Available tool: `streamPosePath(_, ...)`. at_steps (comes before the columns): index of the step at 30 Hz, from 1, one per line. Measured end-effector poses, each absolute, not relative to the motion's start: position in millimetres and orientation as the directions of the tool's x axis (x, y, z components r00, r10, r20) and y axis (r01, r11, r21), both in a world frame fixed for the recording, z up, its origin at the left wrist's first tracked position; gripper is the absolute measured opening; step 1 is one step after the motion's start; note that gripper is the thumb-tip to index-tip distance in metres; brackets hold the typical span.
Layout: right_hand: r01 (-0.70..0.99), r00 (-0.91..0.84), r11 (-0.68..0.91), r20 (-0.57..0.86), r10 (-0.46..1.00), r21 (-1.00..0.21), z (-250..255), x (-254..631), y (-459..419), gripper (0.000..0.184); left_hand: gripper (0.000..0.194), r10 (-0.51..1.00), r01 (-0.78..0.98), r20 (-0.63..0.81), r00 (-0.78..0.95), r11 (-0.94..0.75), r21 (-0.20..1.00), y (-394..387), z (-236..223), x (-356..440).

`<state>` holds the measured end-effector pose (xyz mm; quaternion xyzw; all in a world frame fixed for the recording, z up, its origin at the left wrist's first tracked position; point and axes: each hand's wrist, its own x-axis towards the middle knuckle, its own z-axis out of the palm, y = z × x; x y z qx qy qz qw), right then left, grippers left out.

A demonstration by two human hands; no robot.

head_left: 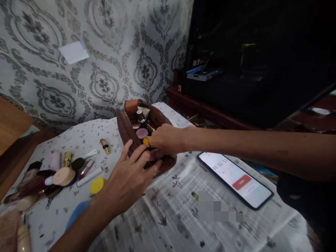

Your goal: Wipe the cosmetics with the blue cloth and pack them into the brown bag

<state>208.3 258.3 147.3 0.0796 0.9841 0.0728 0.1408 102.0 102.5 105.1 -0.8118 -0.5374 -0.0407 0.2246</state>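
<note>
1. The brown bag (126, 127) sits open on the tabletop (162, 210), with both hands at it.
2. The right hand (166, 138) reaches down into the bag. Its fingers are curled, but the tips are hidden, so I cannot tell what its grip holds.
3. A yellow thing (146, 141) is right by those fingers. A pink pot (142, 133) is just beyond.
4. The left hand (133, 173) touches the bag's near side, fingers spread and a bit bent. I cannot tell if its grip pinches the edge.
</note>
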Motion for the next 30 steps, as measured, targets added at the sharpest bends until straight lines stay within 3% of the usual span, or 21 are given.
streamPosePath(14,0.145,-0.833,0.989,-0.536,0.133,0.02,151,185,257,0.037,0.02,0.825,0.912,0.388,0.41,-0.384,-0.146,105,100,102)
streamPosePath(18,0.11,-0.852,0.993,-0.512,0.113,0.036,147,187,255,0.036,0.02,0.823,0.917,0.409,0.394,-0.382,-0.114,105,98,102)
streamPosePath(25,0.069,-0.896,0.996,-0.442,0.034,-0.064,151,195,265,0.025,0.02,0.811,0.925,0.451,0.373,-0.363,-0.111,104,93,103)
streamPosePath(30,0.154,-0.875,0.988,-0.468,0.126,-0.023,149,191,262,0.031,0.019,0.808,0.926,0.456,0.373,-0.358,-0.121,103,93,102)
